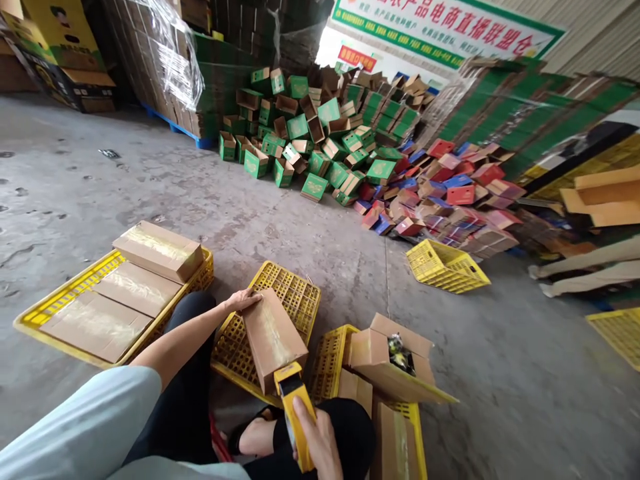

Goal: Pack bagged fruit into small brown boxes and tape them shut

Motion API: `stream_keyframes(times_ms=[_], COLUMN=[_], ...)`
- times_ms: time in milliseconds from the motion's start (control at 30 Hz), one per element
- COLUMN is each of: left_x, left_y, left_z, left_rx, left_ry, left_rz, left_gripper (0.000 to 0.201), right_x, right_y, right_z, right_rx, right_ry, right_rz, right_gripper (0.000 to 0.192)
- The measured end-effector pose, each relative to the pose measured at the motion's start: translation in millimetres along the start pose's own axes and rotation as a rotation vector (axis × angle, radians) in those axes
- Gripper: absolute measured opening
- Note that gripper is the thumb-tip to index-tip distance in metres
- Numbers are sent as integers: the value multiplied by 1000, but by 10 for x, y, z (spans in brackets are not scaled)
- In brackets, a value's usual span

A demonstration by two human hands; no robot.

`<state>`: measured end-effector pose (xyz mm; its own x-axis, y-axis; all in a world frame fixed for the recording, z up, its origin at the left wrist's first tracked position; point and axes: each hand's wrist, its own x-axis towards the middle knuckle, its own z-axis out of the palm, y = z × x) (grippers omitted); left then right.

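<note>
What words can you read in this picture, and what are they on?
"产品电商直播联盟会": red characters on the white and green banner at the top, its start cut off.
Red sign under it: yellow characters, too blurred to read.
Green cartons: gold print, too small to read.
Brown box under the left hand: no words visible.

A closed brown carton (pixel 273 337) lies tilted on a yellow crate, yellow tape dispenser (pixel 295 417) at its near end.

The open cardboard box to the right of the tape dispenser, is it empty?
No, the open cardboard box has dark and pale items showing between its raised flaps, beside the box that the left hand steadies.
</note>
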<state>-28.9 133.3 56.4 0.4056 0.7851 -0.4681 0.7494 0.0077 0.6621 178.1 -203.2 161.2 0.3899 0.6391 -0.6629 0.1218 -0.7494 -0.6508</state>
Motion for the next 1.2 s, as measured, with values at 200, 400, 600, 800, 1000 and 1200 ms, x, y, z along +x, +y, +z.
stream_keyframes(times_ms=[200, 400, 600, 800, 1000, 1200], left_x=[-361, -440, -795, -1070, -1050, -865], left_y=[-60, 238, 811, 952, 686, 652], left_z=[272, 199, -192, -432, -300, -191], left_rx=[-142, -127, -205, -104, -57, 115], left_ry=[-143, -76, -363, -566, -594, -537], left_rz=[-21, 140, 802, 887, 836, 732], left_gripper=[69, 61, 77, 89, 110, 147], right_x=[-322, -285, -62, -44, -50, 30], right_y=[-432, -816, -1223, -1204, -903, -880], right_z=[-379, -339, -123, -104, -122, -149], right_rx=[-64, -105, -79, -51, -24, -201], right_ry=[-30, -78, -160, -207, -193, -79], right_rz=[-6, -35, -111, -139, -73, -189], right_gripper=[58, 58, 62, 59, 62, 59])
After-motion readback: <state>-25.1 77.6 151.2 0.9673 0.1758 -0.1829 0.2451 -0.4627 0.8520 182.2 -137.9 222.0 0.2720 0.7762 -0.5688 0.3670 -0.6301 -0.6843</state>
